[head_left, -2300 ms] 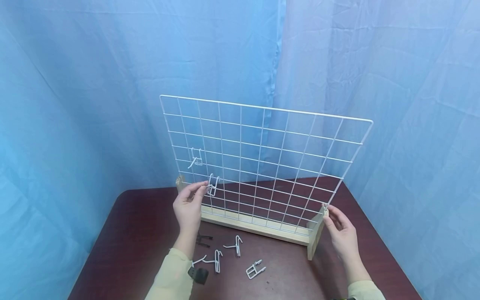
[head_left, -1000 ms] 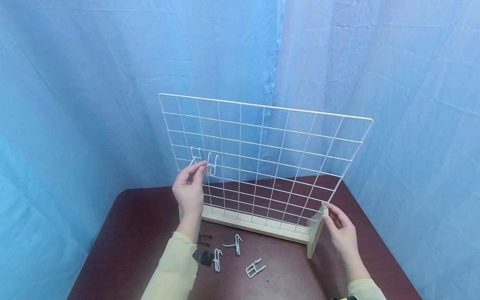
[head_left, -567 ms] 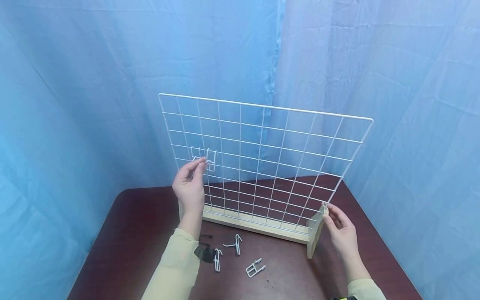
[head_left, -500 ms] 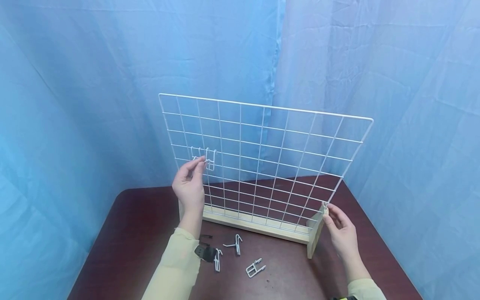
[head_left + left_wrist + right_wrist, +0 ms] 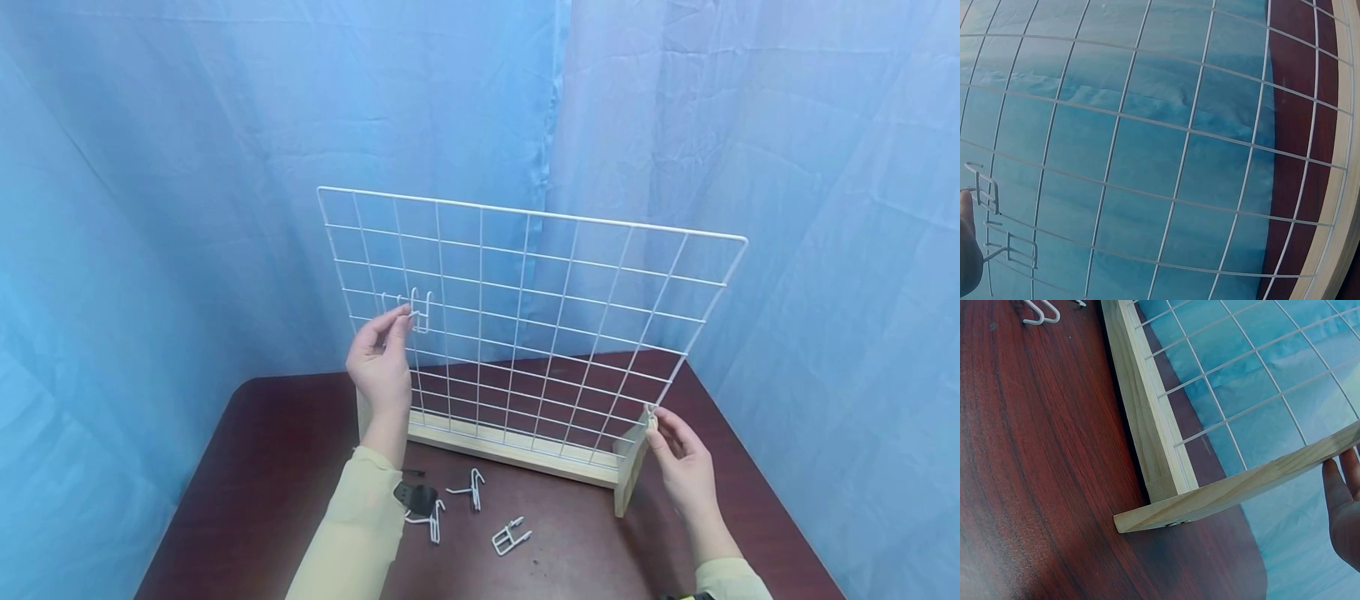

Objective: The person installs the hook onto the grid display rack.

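My left hand pinches a white wire hook between thumb and fingertips, close against the left part of a white wire grid panel. Its two curved tips overlap a horizontal wire in the head view. Beside it a similar hook hangs on the grid, partly hidden by the hand in the head view. The panel stands upright in a wooden base. My right hand grips the top of the base's right end piece between thumb and fingers.
On the dark red table, several loose white hooks lie in front of the base, among them one hook and another hook. A dark object shows partly behind the left wrist. Blue curtains surround the table.
My left hand has risen along the grid with the hook, from a lower row to beside the hanging hook, and is slightly higher than half a second ago. The right hand stays put.
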A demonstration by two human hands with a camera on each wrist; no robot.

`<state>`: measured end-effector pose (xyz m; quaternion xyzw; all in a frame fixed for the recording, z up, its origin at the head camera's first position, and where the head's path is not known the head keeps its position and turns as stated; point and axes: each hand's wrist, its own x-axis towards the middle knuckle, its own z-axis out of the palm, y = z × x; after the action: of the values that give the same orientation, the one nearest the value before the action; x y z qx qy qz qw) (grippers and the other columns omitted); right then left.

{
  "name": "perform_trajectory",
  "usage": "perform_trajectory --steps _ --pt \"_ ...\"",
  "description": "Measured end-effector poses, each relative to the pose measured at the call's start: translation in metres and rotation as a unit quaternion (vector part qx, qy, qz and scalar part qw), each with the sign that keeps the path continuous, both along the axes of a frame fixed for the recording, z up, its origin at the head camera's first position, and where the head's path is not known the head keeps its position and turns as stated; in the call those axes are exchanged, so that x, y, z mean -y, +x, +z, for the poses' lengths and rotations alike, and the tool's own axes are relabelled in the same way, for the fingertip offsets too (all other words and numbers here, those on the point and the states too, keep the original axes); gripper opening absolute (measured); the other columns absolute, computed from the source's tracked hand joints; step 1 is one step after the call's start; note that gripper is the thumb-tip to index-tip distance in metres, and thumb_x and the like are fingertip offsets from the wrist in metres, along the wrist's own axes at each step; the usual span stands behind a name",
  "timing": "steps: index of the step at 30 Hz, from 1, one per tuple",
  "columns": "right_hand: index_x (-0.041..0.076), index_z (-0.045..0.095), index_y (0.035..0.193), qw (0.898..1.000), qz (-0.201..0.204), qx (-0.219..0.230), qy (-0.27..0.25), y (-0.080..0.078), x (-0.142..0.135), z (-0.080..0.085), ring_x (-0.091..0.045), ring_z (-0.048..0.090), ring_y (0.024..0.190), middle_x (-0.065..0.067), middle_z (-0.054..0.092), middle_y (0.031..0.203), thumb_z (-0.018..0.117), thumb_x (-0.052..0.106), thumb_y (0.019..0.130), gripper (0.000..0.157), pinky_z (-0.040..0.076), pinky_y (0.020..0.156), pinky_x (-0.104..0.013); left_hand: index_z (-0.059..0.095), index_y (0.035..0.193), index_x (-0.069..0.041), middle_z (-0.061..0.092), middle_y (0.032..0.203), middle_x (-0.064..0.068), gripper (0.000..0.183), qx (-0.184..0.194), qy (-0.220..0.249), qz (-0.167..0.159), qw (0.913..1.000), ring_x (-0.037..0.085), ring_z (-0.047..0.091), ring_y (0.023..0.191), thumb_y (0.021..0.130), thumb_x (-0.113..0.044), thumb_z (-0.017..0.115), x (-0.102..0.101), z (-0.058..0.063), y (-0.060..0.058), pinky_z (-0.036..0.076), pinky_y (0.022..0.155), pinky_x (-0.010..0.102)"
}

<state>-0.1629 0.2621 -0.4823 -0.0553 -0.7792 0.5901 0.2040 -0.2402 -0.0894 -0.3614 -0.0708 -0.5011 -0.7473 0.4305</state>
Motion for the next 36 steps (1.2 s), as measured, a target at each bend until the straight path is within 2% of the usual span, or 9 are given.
perform_trajectory --steps 5,10,18,23,27,29,33,36 --pt "-0.001 0.051 0.127 1.000 -0.003 0.005 -0.001 0.001 0.001 0.002 0.007 0.051 0.101 0.007 0.058 0.115 0.058 0.013 0.092 0.039 0.044 0.083 -0.007 0.066 0.090 0.011 0.068 0.089 0.018 0.014 0.005 -0.003 0.013 0.9999 0.023 0.066 0.085 0.078 0.006 0.069 0.001 -0.007 -0.009 0.055 0.078 0.034" --pt "-0.001 0.050 0.127 1.000 -0.003 0.006 0.005 0.000 0.000 0.000 0.008 0.051 0.100 0.009 0.057 0.115 0.058 0.014 0.092 0.039 0.044 0.082 -0.006 0.067 0.090 0.008 0.068 0.089 0.017 0.014 0.016 -0.015 0.028 0.9994 0.023 0.065 0.085 0.078 0.001 0.071 -0.001 -0.010 -0.011 0.055 0.077 0.033" --pt "0.002 0.051 0.128 1.000 0.001 0.007 -0.010 -0.009 -0.010 -0.017 0.006 0.052 0.102 0.011 0.057 0.114 0.059 0.014 0.091 0.039 0.044 0.083 -0.007 0.068 0.088 0.007 0.068 0.088 0.019 0.011 0.007 -0.036 0.048 0.9982 0.024 0.066 0.083 0.077 0.003 0.071 -0.004 -0.013 -0.012 0.056 0.075 0.032" --pt "0.005 0.051 0.129 1.000 0.000 0.003 -0.001 -0.012 -0.014 -0.026 0.005 0.052 0.103 0.011 0.057 0.116 0.059 0.017 0.092 0.040 0.044 0.084 -0.008 0.067 0.090 0.007 0.068 0.091 0.020 0.012 0.017 -0.036 0.040 0.9984 0.023 0.066 0.085 0.078 0.003 0.069 -0.004 -0.017 -0.013 0.055 0.077 0.032" --pt "0.004 0.051 0.129 1.000 0.005 -0.002 -0.002 -0.012 -0.014 -0.026 0.004 0.052 0.104 0.010 0.058 0.116 0.058 0.018 0.092 0.040 0.044 0.084 -0.008 0.066 0.091 0.009 0.067 0.093 0.020 0.013 0.035 -0.036 0.032 0.9982 0.022 0.065 0.086 0.080 0.004 0.068 -0.004 -0.019 -0.010 0.055 0.078 0.031" --pt "0.004 0.051 0.128 1.000 0.005 -0.002 -0.005 -0.012 -0.014 -0.026 0.004 0.052 0.103 0.011 0.058 0.115 0.059 0.018 0.092 0.040 0.044 0.084 -0.009 0.066 0.091 0.010 0.067 0.092 0.021 0.012 0.038 -0.044 0.036 0.9977 0.023 0.065 0.085 0.080 0.006 0.067 -0.005 -0.017 -0.005 0.055 0.077 0.030" --pt "0.004 0.051 0.128 1.000 0.003 0.000 -0.005 -0.011 -0.014 -0.026 0.005 0.052 0.103 0.012 0.058 0.115 0.059 0.018 0.092 0.040 0.044 0.084 -0.008 0.065 0.090 0.014 0.066 0.091 0.024 0.012 0.037 -0.061 0.049 0.9962 0.025 0.065 0.085 0.078 0.010 0.066 -0.007 -0.010 0.004 0.055 0.075 0.028" --pt "0.004 0.051 0.129 1.000 0.001 0.002 -0.003 -0.011 -0.014 -0.026 0.005 0.052 0.103 0.013 0.057 0.114 0.059 0.019 0.092 0.041 0.044 0.084 -0.008 0.065 0.089 0.014 0.066 0.090 0.026 0.012 0.032 -0.065 0.052 0.9960 0.025 0.065 0.086 0.077 0.012 0.066 -0.007 -0.010 0.006 0.055 0.075 0.028"
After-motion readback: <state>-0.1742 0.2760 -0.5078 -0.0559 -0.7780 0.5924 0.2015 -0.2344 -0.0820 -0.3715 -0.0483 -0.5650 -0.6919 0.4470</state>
